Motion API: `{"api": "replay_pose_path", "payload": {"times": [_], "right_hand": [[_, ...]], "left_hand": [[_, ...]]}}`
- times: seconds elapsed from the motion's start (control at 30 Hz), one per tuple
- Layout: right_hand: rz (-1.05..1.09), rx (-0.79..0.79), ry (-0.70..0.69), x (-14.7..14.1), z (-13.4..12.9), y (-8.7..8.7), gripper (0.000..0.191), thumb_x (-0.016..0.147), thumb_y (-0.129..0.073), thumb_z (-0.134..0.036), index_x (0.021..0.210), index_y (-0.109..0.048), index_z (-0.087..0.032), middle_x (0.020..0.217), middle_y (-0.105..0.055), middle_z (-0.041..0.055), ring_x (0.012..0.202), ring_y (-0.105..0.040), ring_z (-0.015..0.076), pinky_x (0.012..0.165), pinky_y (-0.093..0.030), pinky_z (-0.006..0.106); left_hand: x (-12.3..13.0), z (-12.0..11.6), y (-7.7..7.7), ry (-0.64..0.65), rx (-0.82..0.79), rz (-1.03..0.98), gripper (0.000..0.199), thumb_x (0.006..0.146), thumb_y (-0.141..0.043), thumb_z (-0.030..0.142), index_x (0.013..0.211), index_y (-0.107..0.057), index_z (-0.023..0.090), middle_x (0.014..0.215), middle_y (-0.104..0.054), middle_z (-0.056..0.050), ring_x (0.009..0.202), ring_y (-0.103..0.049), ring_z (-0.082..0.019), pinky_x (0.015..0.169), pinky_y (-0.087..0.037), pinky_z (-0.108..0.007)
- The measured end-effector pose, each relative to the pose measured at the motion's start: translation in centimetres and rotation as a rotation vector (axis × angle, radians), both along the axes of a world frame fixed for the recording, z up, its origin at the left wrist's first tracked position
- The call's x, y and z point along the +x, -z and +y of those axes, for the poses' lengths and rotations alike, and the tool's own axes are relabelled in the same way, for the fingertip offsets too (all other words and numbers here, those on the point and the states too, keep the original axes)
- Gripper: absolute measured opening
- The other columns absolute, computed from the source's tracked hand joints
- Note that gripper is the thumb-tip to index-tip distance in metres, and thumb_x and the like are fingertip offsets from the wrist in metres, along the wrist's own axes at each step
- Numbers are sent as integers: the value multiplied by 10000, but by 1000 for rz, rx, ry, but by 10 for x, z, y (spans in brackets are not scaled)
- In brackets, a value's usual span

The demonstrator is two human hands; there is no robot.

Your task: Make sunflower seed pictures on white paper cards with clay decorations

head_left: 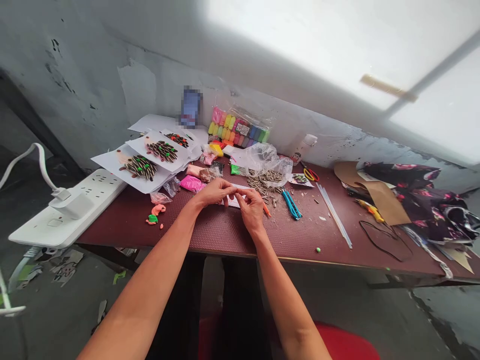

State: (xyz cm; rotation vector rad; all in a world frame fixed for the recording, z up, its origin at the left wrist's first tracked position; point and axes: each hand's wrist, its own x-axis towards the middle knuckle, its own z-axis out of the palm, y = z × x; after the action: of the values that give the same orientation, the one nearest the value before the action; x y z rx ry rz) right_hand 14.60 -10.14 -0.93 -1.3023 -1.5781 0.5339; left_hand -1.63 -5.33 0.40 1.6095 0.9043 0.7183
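Note:
Both hands meet over a small white card lying on the brown table. My left hand is closed, thumb and fingertips pinched together. My right hand pinches too, its fingertips touching the left ones. Whatever sits between the fingers is too small or hidden to make out. Just right of the right hand lies an orange pen-like stick. Behind it spreads a heap of striped sunflower seeds, partly on a clear plastic bag. Pink modelling clay in a bag lies beyond the left hand.
Seed-covered picture cards are stacked at left by a white power strip. Coloured clay packs lean on the wall. Rightward lie a blue utility knife, scissors, glue sticks and a yellow glue gun.

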Motion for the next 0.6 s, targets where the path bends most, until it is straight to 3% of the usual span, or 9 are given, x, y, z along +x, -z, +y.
{"api": "replay_pose_path", "payload": {"times": [0.23,0.37,0.47,0.6], "right_hand": [[111,-17,11,1,3,0,256,843,-672,-436,817,-738,-190,748,-621,-3,640,-440,126,645,-404,267],[176,-67,29,5,5,3,358,831,-643,-538,843,-690,-183,743,-629,-2,637,-460,123,616,-419,253],[225,-108,21,7,6,4,402,789,-667,-586,796,-659,-184,731,-638,2,642,-500,127,597,-439,250],[287,-102,8,8,5,0,393,742,-725,-564,701,-609,-191,731,-661,12,641,-545,130,602,-458,259]], "left_hand": [[2,0,3,1,-35,-40,373,888,-582,458,813,-684,107,825,-727,-84,501,-639,-101,406,-391,-165],[-1,8,8,-312,92,42,299,875,-569,372,834,-714,114,832,-737,-74,482,-605,-93,446,-396,-191],[-3,13,14,-534,293,233,271,870,-548,322,811,-742,141,781,-745,-69,610,-654,-157,572,-467,-245],[-3,16,23,-584,502,454,260,880,-524,271,867,-767,179,898,-773,-82,836,-683,-222,768,-518,-313]]}}
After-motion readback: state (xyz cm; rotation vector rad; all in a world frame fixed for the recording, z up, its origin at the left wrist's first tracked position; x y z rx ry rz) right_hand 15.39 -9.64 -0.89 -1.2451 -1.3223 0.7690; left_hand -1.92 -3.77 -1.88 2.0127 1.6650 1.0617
